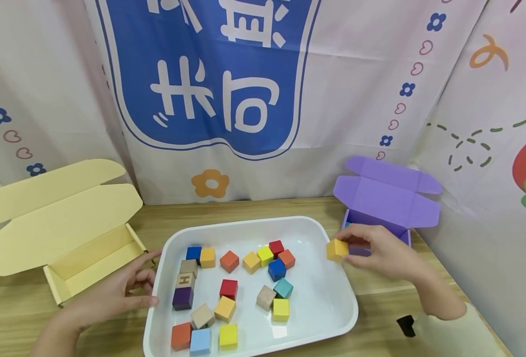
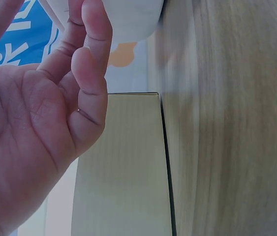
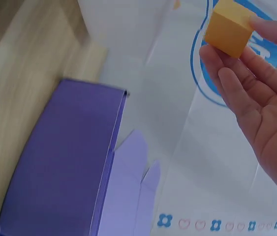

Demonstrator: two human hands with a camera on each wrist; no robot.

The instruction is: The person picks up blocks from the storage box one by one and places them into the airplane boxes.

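Observation:
In the head view my right hand (image 1: 379,250) pinches an orange-yellow wooden cube (image 1: 336,250) over the right rim of the white tray (image 1: 350,297). The right wrist view shows that same cube (image 3: 229,27) between thumb and fingertips, the palm turned up behind it. My left hand (image 1: 115,292) is at the tray's left edge, thumb at the rim and fingers loosely bent, holding nothing. Several coloured cubes lie spread in the tray, among them a red cube (image 1: 229,288), a teal cube (image 1: 283,288), a purple cube (image 1: 183,298) and a light blue cube (image 1: 200,341).
An open yellow cardboard box (image 1: 98,255) stands left of the tray, its lid raised. Behind my right hand is an open purple box (image 1: 381,198), with a bit of blue visible inside. A printed cloth (image 1: 334,109) hangs behind the wooden table (image 1: 164,215).

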